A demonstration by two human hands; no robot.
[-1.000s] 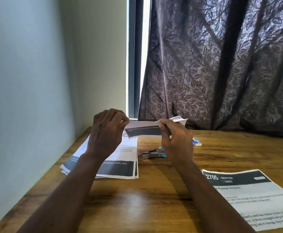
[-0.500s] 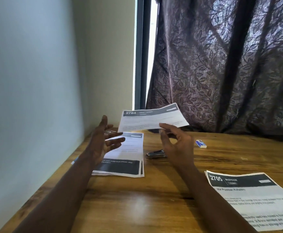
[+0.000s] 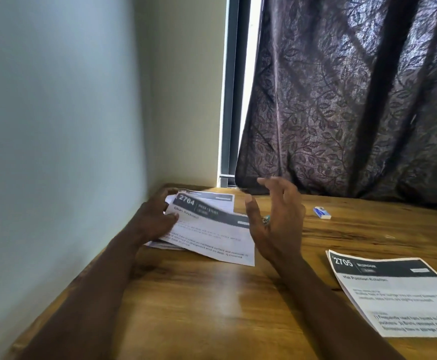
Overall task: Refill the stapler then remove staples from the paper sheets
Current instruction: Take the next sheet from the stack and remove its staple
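- Paper sheets (image 3: 212, 237) first: your pile sits at the left of the wooden table (image 3: 212, 307), near the wall. The top sheet lies askew, its near corner jutting past the pile.
- The second set (image 3: 394, 294) lies well apart at your right, flat, with no hand on it.
- Your left hand (image 3: 157, 219) rests on the pile's left edge, fingers loose and spread, thumb on the top sheet, pinching nothing.
- Your right hand (image 3: 277, 222) stands on edge in the air, fingers straight, holding nothing.
- The stapler (image 3: 266, 219) is almost wholly hidden behind that right palm. Only a glint of metal and teal shows, so I cannot tell whether it's loaded.
- The small blue-and-white box (image 3: 321, 212), staples I'd guess, lies beyond it.
- Watch out: that crooked sheet could slide off if your left hand lifts, and a blind drop of the right hand could knock the stapler.
- Readable: "2764" heads the top sheet, "2705" the right set; the finer print is too blurred.
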